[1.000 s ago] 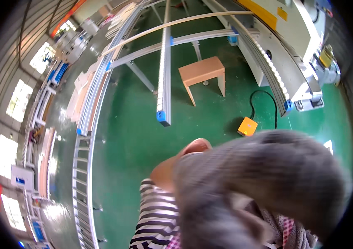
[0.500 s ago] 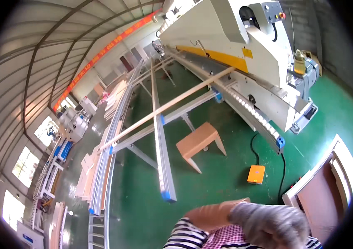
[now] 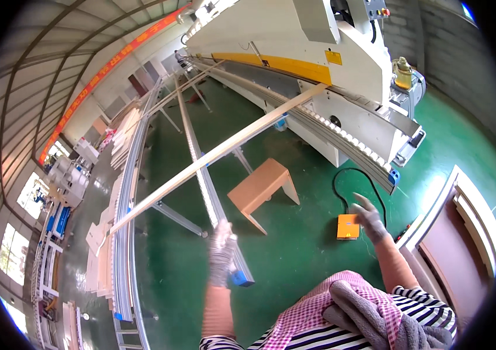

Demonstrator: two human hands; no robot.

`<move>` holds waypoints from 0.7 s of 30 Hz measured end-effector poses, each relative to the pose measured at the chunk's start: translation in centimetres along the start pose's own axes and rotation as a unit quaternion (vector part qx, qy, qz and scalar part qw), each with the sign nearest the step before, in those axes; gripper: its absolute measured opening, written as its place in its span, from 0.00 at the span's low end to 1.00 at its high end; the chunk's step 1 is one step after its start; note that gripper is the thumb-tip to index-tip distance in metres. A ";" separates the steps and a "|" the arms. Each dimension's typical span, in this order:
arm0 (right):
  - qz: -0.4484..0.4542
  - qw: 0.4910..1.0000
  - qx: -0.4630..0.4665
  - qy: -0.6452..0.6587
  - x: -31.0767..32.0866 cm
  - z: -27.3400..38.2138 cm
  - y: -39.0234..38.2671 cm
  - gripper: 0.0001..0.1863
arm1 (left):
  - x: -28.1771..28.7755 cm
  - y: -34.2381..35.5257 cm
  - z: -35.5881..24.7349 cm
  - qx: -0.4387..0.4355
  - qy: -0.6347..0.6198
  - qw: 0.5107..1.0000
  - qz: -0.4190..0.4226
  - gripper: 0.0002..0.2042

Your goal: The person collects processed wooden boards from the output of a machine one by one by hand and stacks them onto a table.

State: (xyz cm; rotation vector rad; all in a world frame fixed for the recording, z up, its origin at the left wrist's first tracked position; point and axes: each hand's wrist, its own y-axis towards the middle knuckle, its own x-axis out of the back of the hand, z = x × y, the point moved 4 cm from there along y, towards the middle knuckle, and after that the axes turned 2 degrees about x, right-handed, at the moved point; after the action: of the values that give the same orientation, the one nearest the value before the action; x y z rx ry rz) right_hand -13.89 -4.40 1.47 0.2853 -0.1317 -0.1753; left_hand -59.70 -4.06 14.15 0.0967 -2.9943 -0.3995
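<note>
My left hand [image 3: 221, 252], in a pale grey work glove, is raised over the near end of the middle roller rail [image 3: 201, 181]; its fingers are loosely bent, with the thumb apart and nothing visible in it. Whether it touches the rail I cannot tell. My right hand [image 3: 370, 218], in a similar glove, is out to the right with fingers spread, near the orange box [image 3: 347, 227] on the floor. It holds nothing. A long pale wooden strip [image 3: 230, 143] lies across the rails, its far end at the white-and-yellow machine [image 3: 283, 64]. A grey towel [image 3: 370, 312] hangs over my checked apron [image 3: 306, 309].
A brown stool-like board stand [image 3: 262, 186] is under the strip. Black cable [image 3: 341, 181] loops on the green floor by the orange box. A white-framed cart [image 3: 443, 233] is at right. Another rail [image 3: 125, 245] runs along the left, beside stacked boards [image 3: 103, 245].
An arm that lay across my body by the grey towel has swung out. Both hands now reach forward, apart, and the towel rests on my front. The view has shifted slightly.
</note>
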 end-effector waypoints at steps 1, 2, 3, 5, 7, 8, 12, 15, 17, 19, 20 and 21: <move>0.053 0.977 -0.118 0.168 -4.6 9.0 1.5 0.25 | 3.7 1.4 2.4 -0.039 0.034 0.999 -0.006 0.31; 0.125 0.978 -0.100 0.134 -7.6 13.5 2.1 0.23 | 5.4 2.7 3.5 -0.042 0.053 0.997 -0.042 0.34; 0.190 0.967 -0.072 0.156 -10.9 15.8 1.6 0.25 | 8.0 3.6 4.7 -0.059 0.152 0.985 -0.064 0.35; 0.333 0.941 0.011 0.063 -15.8 20.1 -0.2 0.27 | 12.4 4.4 6.1 -0.069 0.331 0.936 -0.101 0.39; 0.411 0.899 0.080 -0.128 -18.6 13.8 -3.0 0.26 | 15.6 6.8 8.2 -0.036 0.441 0.890 -0.105 0.43; 0.421 0.887 0.033 -0.186 -18.8 11.8 -4.5 0.25 | 15.9 8.5 9.1 0.020 0.447 0.890 -0.085 0.46; 0.324 0.789 -0.083 -0.515 -14.4 2.6 -11.7 0.20 | 20.4 13.8 12.6 -0.035 0.584 0.809 -0.055 0.53; 0.225 0.805 -0.158 -0.525 -9.3 3.2 -17.8 0.16 | 29.0 16.0 17.3 -0.051 0.651 0.754 -0.068 0.53; 0.194 0.765 -0.294 -0.539 -6.3 1.0 -23.7 0.19 | 32.0 18.2 19.6 0.056 0.680 0.731 -0.023 0.55; 0.130 0.696 -0.430 -0.559 -3.3 1.6 -29.3 0.20 | 28.8 21.1 21.7 0.019 0.701 0.712 -0.041 0.58; 0.130 0.663 -0.498 -0.543 -3.2 1.2 -33.3 0.20 | 28.4 20.8 21.3 -0.028 0.743 0.668 -0.025 0.56; 0.123 0.670 -0.521 -0.514 -3.6 2.2 -35.7 0.21 | 29.3 20.6 21.8 -0.078 0.783 0.617 -0.016 0.54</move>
State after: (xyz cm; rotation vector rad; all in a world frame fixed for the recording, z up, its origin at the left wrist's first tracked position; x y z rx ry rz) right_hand -23.21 -38.03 -7.18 -1.0427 -1.1575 -0.0984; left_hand -92.49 19.03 1.94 0.2863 -1.1802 -0.2882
